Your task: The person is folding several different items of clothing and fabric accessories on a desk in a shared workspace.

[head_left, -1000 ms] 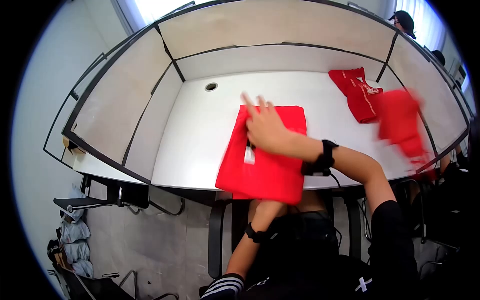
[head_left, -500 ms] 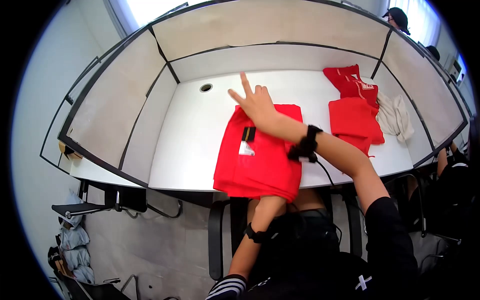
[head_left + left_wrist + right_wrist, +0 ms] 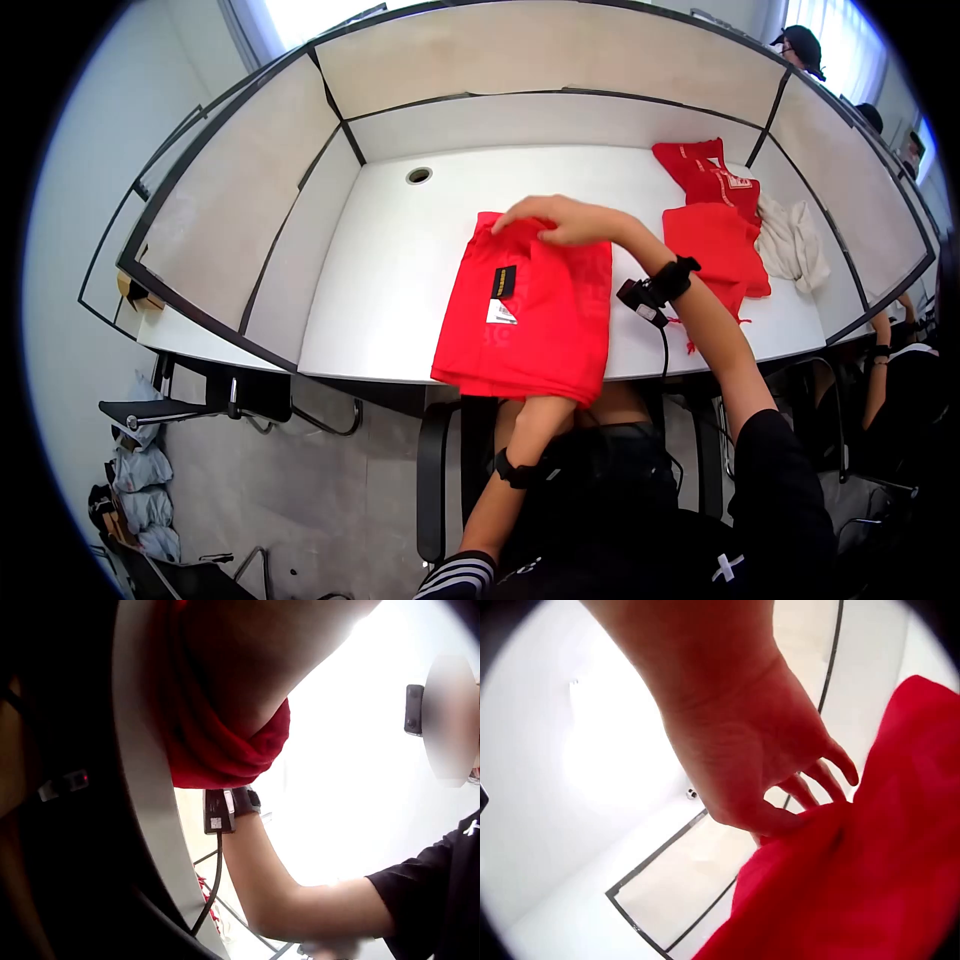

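While the red cloth [image 3: 550, 340] runs long-ways top to bottom, it overhangs the desk's [image 3: 390, 260] near edge.
Right hand's [image 3: 565, 220] fingers bent, spread; left hand's [image 3: 546, 408] hidden, can't tell; desk surface stretches left of centre frame.

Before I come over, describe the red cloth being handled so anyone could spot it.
Find the white desk walled in by partitions. At its near edge, around the middle, lies a red cloth with the right hand at its far end. Unlike the red cloths to its right, it shows a black label and a white tag.
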A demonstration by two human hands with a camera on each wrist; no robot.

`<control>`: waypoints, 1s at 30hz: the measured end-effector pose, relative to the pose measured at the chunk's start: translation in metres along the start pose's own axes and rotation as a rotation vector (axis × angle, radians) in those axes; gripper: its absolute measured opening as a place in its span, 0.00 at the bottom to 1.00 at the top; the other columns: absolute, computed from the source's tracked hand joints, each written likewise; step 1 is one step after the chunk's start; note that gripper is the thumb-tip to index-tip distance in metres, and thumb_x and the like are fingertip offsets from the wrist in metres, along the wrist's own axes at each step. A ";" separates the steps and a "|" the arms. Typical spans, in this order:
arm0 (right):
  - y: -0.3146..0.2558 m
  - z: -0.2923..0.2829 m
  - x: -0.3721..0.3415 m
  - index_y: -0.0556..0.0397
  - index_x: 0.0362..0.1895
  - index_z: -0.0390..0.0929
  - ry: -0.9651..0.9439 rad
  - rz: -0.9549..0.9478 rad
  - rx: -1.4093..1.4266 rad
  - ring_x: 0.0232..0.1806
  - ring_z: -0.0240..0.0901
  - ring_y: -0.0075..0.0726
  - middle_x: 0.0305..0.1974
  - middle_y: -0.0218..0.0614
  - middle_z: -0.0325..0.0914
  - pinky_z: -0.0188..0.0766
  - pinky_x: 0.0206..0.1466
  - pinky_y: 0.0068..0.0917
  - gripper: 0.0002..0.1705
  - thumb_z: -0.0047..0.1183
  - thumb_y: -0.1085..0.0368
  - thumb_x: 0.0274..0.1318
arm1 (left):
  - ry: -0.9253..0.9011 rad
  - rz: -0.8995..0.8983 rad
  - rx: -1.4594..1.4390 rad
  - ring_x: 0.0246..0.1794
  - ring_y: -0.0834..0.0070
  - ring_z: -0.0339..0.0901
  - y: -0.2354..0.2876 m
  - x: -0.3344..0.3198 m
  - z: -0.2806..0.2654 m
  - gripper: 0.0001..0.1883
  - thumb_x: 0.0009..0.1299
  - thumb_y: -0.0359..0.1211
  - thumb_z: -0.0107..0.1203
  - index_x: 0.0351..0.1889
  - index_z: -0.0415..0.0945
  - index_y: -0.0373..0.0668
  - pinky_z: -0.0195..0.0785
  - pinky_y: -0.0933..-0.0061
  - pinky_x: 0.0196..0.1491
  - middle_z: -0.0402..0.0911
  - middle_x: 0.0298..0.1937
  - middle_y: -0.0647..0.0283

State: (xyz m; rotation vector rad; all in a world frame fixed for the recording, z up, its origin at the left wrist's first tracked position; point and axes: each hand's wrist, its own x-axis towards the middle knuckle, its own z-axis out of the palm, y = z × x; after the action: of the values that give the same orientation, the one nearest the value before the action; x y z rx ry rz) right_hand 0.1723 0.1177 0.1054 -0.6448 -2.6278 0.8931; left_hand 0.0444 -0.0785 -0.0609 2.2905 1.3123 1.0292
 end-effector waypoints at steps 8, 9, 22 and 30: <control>0.005 0.011 0.024 0.54 0.38 0.71 0.406 0.059 -0.480 0.46 0.73 0.47 0.40 0.38 0.78 0.69 0.48 0.38 0.09 0.58 0.66 0.56 | -0.213 -0.003 -0.126 0.47 0.41 0.73 0.053 -0.013 -0.078 0.17 0.68 0.31 0.53 0.55 0.74 0.39 0.68 0.53 0.51 0.78 0.43 0.41; 0.009 0.009 0.026 0.54 0.38 0.71 0.410 0.066 -0.474 0.46 0.73 0.47 0.40 0.38 0.78 0.69 0.48 0.38 0.09 0.58 0.66 0.56 | -0.439 -0.141 -0.002 0.48 0.43 0.74 0.079 -0.011 -0.115 0.15 0.69 0.29 0.51 0.53 0.74 0.36 0.68 0.53 0.52 0.79 0.45 0.43; 0.044 0.017 -0.029 0.57 0.50 0.76 0.307 0.127 0.073 0.41 0.77 0.40 0.39 0.45 0.82 0.72 0.47 0.32 0.19 0.49 0.55 0.67 | 0.177 -0.303 -0.273 0.27 0.58 0.77 0.045 0.026 -0.092 0.16 0.69 0.33 0.60 0.49 0.72 0.32 0.68 0.67 0.33 0.77 0.29 0.47; 0.046 0.013 -0.050 0.61 0.31 0.78 0.581 0.246 0.130 0.26 0.68 0.34 0.24 0.38 0.76 0.67 0.34 0.29 0.17 0.55 0.58 0.62 | 0.337 -0.226 -0.144 0.32 0.53 0.78 0.055 0.044 -0.150 0.11 0.70 0.28 0.56 0.47 0.73 0.33 0.70 0.62 0.36 0.79 0.32 0.46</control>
State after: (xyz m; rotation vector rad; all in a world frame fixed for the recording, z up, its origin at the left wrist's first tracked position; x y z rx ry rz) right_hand 0.2250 0.1189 0.0601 -1.0289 -1.9891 0.7833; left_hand -0.0141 -0.0831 0.0942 1.8686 1.5239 1.4199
